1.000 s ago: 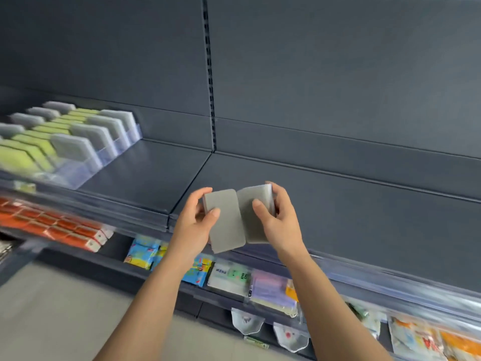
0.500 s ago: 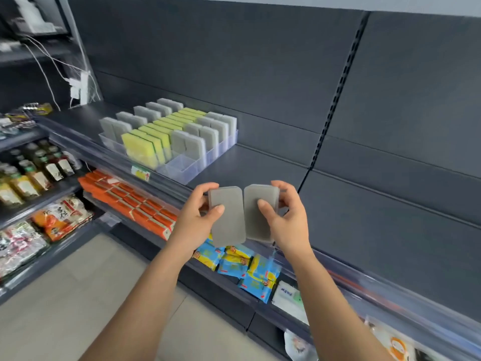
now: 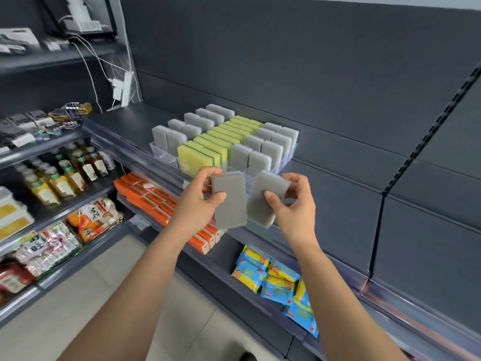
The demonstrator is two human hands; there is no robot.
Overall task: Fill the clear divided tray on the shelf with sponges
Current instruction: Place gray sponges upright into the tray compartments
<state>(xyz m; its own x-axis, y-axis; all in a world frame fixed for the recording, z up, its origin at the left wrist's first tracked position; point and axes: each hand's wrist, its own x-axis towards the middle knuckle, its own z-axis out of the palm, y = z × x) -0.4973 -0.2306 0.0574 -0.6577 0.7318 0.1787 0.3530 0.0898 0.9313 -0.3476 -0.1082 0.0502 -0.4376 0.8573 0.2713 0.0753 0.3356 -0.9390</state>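
I have the left hand (image 3: 197, 201) gripping a grey sponge (image 3: 230, 201), thumb across its face and fingers behind, the slab held upright. The right hand (image 3: 294, 204) grips a second grey sponge (image 3: 265, 199) the same way, its top leaning toward one o'clock. The two slabs sit just beside each other, and I cannot tell whether their lower corners touch.

At twelve o'clock from the hands, just beyond them, the clear divided tray (image 3: 287, 158) stands on the dark shelf (image 3: 338, 194). Its left lane holds upright grey pairs (image 3: 169, 139), its middle lane yellow-and-green sponges (image 3: 205, 149), and its right lane more grey pairs (image 3: 257, 160). The near end of that right lane is partly hidden behind what I am holding.

At nine o'clock, one level down, lies a row of orange packs (image 3: 153, 199). At five o'clock, lower again, are blue-and-yellow packets (image 3: 273, 280). Further out at nine o'clock stand bottles (image 3: 67, 173) on a side rack, and at eleven o'clock white cables (image 3: 91, 61) run down to a white power strip (image 3: 125, 87).
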